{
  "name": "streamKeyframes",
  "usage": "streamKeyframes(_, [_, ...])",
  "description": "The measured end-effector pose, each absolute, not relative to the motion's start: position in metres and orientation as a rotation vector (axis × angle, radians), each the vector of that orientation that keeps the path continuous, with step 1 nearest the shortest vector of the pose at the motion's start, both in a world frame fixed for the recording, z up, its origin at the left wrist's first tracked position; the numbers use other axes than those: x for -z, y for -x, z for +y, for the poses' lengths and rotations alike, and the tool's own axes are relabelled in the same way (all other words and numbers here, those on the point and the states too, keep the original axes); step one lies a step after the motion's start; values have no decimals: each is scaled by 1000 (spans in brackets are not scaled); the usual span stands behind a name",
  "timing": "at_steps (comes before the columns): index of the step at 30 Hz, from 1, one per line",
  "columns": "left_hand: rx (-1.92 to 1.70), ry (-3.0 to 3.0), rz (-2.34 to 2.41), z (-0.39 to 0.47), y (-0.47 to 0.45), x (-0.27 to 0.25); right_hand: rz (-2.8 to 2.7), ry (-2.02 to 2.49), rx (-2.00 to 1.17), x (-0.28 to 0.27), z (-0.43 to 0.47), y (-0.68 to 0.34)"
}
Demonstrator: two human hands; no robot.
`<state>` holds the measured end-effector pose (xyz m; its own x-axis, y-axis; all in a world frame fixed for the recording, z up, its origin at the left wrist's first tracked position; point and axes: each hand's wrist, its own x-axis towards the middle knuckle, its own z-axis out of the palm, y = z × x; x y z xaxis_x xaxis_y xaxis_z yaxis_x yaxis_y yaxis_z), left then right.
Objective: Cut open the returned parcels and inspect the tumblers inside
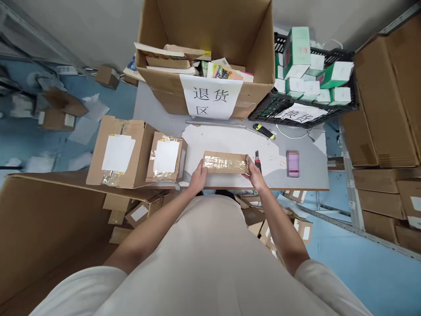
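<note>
Between my two hands is a small, long cardboard box (226, 162) with shiny clear tape along its side. My left hand (198, 177) grips its left end, and my right hand (255, 174) grips the right end. Just beyond my right hand lies a red and black box cutter (258, 161). Left of my left hand stands a taped carton (167, 159) with a white label, beside a larger labelled carton (118, 153). The undersides of my fingers are hidden by the box.
At the back of the table (305, 181) stands a big open carton (161, 94) of books. A black crate (353, 98) of green and white boxes is right of it. A yellow and black cutter (263, 131) and a phone (293, 163) lie to the right.
</note>
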<state>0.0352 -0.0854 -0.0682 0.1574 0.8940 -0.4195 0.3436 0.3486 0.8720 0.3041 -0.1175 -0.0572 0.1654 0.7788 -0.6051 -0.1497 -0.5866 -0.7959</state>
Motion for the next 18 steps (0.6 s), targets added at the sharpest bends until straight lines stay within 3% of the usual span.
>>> streamKeyframes(9, [-507,-1146,1508,-75,-40,111,-721,1588,-1772,85,-98,-324])
streamKeyframes(18, [-546,-1183,1432,-89,-37,110,-694,1638,-1696,110,-114,-324])
